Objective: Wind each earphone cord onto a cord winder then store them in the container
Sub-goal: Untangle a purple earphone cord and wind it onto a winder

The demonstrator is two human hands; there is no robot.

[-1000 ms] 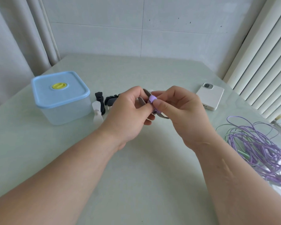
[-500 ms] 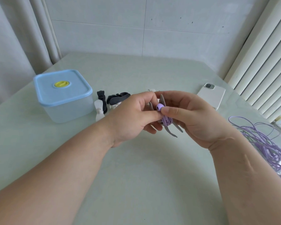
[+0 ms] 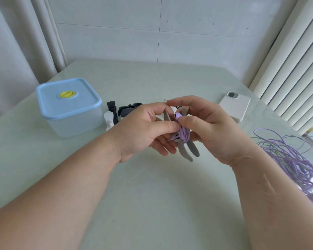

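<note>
Both hands hold a grey cord winder [image 3: 187, 150] above the middle of the table, with a purple earphone cord [image 3: 183, 134] wound round its waist. My left hand [image 3: 145, 129] grips the winder from the left, thumb on the wound cord. My right hand [image 3: 211, 127] pinches the purple earbud [image 3: 178, 115] at the winder's top. The container [image 3: 69, 107], translucent with a blue lid and a yellow valve, stands shut at the left. Spare black and white winders [image 3: 114, 112] lie between it and my left hand.
A pile of loose purple earphone cords [image 3: 294, 159] lies at the table's right edge. A white phone [image 3: 236, 106] lies face down behind my right hand. A curtain hangs at the left and vertical blinds at the right.
The winder with the wound cord has tilted so its lower grey legs show more. My right thumb has shifted up onto the earbud. Both hands sit slightly lower.
</note>
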